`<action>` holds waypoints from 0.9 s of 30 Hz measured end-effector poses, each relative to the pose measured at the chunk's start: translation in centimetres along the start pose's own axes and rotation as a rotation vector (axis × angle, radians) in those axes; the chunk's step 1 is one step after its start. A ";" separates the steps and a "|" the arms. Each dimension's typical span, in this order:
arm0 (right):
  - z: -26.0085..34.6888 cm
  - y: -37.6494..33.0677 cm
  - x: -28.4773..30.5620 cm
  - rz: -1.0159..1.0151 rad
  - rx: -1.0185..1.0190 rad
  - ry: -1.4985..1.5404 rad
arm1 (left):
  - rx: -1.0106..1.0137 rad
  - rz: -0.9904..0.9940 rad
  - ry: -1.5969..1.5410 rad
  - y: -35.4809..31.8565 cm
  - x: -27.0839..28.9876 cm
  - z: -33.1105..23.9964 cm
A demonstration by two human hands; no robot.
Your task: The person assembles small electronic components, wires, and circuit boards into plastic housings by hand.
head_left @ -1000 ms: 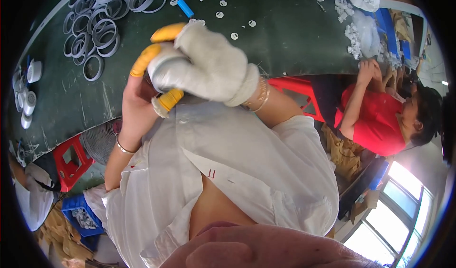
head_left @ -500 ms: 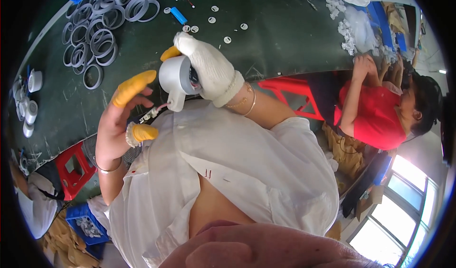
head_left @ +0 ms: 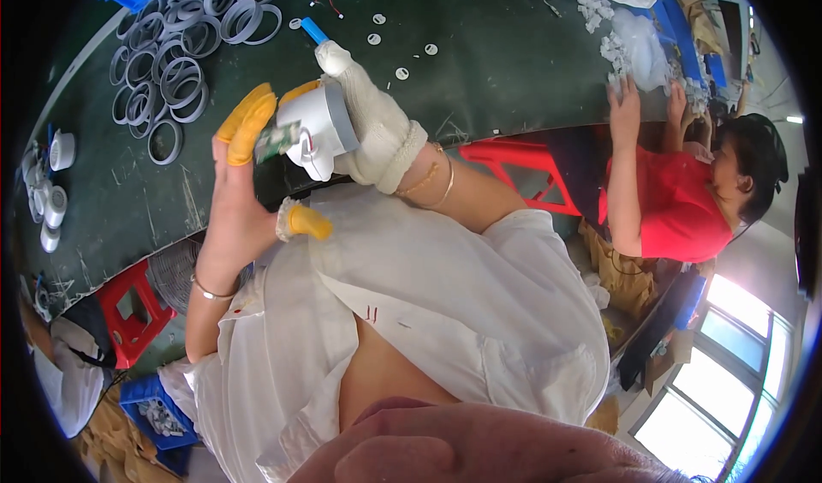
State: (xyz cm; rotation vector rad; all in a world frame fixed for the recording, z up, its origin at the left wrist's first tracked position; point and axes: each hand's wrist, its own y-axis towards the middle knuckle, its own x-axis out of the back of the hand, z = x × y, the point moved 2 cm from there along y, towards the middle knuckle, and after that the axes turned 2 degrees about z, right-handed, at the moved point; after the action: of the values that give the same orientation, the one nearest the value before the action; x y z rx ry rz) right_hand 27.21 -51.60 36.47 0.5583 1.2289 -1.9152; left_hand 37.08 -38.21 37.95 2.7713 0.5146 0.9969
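My right hand [head_left: 368, 123], in a white knitted glove, is wrapped round a round white-and-grey plastic housing [head_left: 318, 123] with a short neck. A yellow-covered fingertip shows behind the housing. A small circuit board [head_left: 278, 141], smeared by motion, is beside the housing's neck. My left hand [head_left: 235, 196], with yellow covers on several fingertips, is open next to it. Its raised fingers are close to the board, perhaps touching; its thumb stands well apart, lower down. What lies inside the housing is turned out of sight.
On the dark green table [head_left: 257, 63] lie many grey rings [head_left: 184, 80], blue cylinders [head_left: 314, 31] with wires, and white discs [head_left: 402, 74]. White housings [head_left: 62, 151] stand at the far left. A person in red [head_left: 672, 196] handles white pieces at the right, beside a red stool [head_left: 522, 170].
The housing has turned in my right hand, swinging its neck up and inward. My left hand has moved right and its fingers have come up beside the board, which has risen too.
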 end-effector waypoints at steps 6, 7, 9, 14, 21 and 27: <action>1.1 -0.1 0.5 -0.063 0.697 -1.188 | 0.090 -0.213 0.039 0.8 -3.0 3.4; 1.4 0.0 0.6 0.035 0.586 -0.938 | 0.137 -0.281 -0.030 0.9 -3.1 3.6; 1.9 -0.5 -0.2 0.067 1.026 -1.295 | 0.109 -0.272 -0.239 1.2 -3.7 3.7; 3.0 -1.3 0.2 0.025 1.351 -1.474 | 0.190 -0.219 -1.100 1.7 -3.5 0.3; 2.8 -1.4 -2.4 0.046 1.203 -1.505 | 0.276 -0.381 -0.750 1.4 -5.5 3.5; 3.7 -0.5 -1.4 0.205 1.431 -1.781 | 0.720 -0.311 -1.143 2.1 -5.1 1.7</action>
State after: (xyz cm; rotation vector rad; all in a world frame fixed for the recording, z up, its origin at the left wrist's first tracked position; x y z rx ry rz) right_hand 27.82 -54.23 39.39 -0.4530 -1.2992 -1.7603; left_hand 35.04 -42.13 34.23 2.9997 1.1328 -1.0120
